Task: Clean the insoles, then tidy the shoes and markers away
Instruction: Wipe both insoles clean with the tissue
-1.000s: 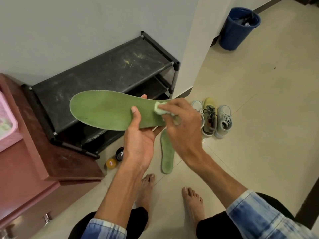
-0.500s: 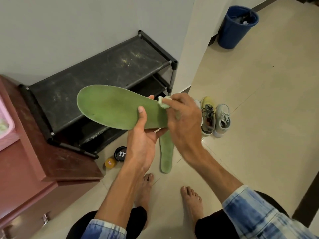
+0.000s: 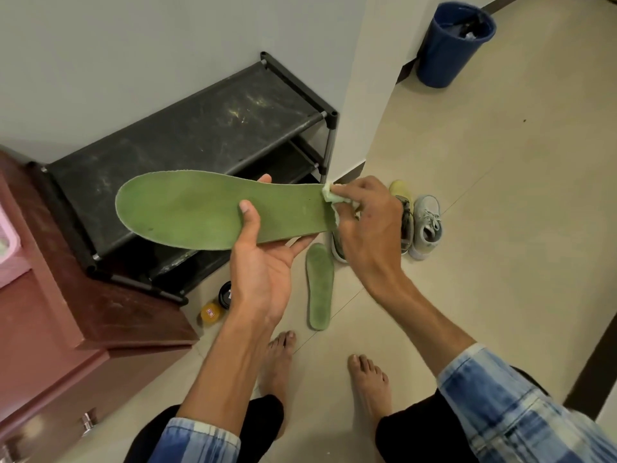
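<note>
A long green foam insole (image 3: 200,212) is held level in the air above a dusty black shoe rack (image 3: 200,135). It is supported from below by the left hand (image 3: 263,262), whose grip is closed round its middle with the thumb laid over the top face. A small pale wad of cloth (image 3: 332,195) is pinched in the tight grip of the right hand (image 3: 370,228) and pressed against the insole's narrower end.

Cleaning is judged to be under way on this insole. A second green insole (image 3: 320,285) lies on the tiled floor (image 3: 500,228), and whether it has been wiped cannot be told. Tidying is judged not yet begun, since the shoes are left out by the pillar.

Counted:
- two insoles
- two shoes seen plainly, a yellowish sneaker (image 3: 402,212) and a pale grey sneaker (image 3: 427,225)
- a third shoe (image 3: 336,252), mostly hidden behind the right hand
- two small round tins, a black-lidded tin (image 3: 225,294) and an orange tin (image 3: 210,312)
- no markers that can be made out
</note>
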